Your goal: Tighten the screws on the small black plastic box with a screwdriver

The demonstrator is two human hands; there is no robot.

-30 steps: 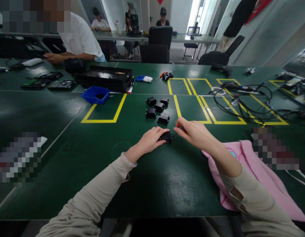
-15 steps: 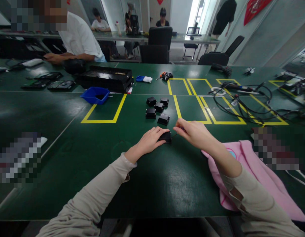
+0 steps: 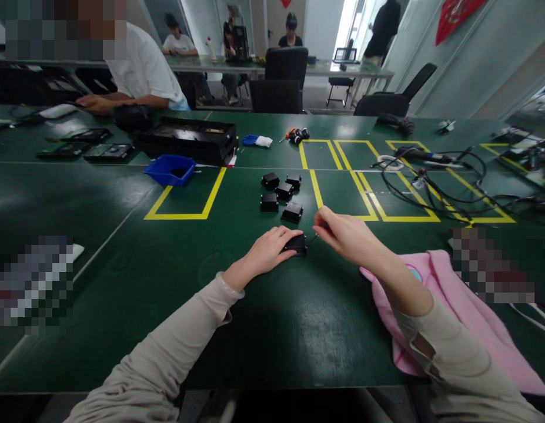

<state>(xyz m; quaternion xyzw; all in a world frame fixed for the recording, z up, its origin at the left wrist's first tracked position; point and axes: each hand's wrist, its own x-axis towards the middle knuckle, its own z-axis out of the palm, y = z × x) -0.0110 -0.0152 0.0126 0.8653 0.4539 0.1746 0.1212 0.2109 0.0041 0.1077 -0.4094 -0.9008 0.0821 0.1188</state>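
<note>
My left hand (image 3: 268, 251) lies flat over a small black box (image 3: 297, 245) on the green table (image 3: 122, 247) and holds it down. Just right of the box, my right hand (image 3: 346, 237) pinches a thin screwdriver (image 3: 313, 238) whose tip points at the box's right side. Most of the tool is hidden in my fingers. Several more small black boxes (image 3: 281, 195) sit in a cluster a little beyond my hands.
A pink cloth (image 3: 466, 320) lies under my right forearm. A blue tray (image 3: 171, 169) and a long black case (image 3: 188, 138) stand at the back left, tangled cables (image 3: 435, 176) at the right. Yellow tape outlines mark the table. A person in white (image 3: 140, 67) works far left.
My right hand has lifted slightly with the screwdriver. My left hand and the box have stayed put. A person in the background has walked left.
</note>
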